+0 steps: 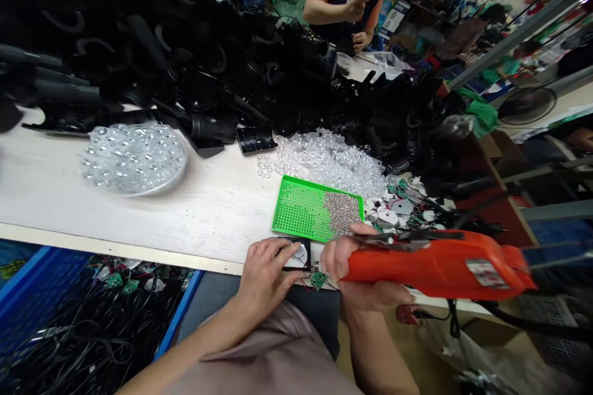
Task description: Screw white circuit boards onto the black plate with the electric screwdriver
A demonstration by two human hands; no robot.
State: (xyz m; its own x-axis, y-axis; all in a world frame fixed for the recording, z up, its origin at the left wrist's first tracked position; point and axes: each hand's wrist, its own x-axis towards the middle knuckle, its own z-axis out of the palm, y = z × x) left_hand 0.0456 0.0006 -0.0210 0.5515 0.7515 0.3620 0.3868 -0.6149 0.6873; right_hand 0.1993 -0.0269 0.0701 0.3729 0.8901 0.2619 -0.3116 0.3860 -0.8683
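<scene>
By the right hand, an orange power screwdriver is gripped, its tip being directed to nine o'clock. In the closed grip of the left hand, a black part is held at the edge of the table. From this part, the green tray with small metal pieces is placed at one o'clock.

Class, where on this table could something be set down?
Mostly bare: the white table between bowl and green tray, and left of the bowl. Crowded: black parts behind; loose components right of the tray; left hand and orange tool in front.
</scene>
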